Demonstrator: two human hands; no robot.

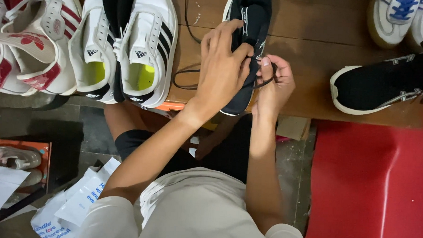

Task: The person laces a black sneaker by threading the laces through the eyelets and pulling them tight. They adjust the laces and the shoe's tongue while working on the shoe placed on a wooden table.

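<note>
A: Where is the black shoe (pixel 248 21) on the wooden bench (pixel 313 28)?

B: It lies in the middle part of the bench, long axis running away from the person, heel end at the near edge. Both hands sit on its near half.

A: And the fingers?

B: The left hand (pixel 222 68) lies over the shoe, fingers curled, pinching the thin black lace (pixel 187 78). The right hand (pixel 274 83), at the shoe's right side, has the lace looped around closed fingers. The lace is slack cord and the shoe is soft knit fabric.
</note>
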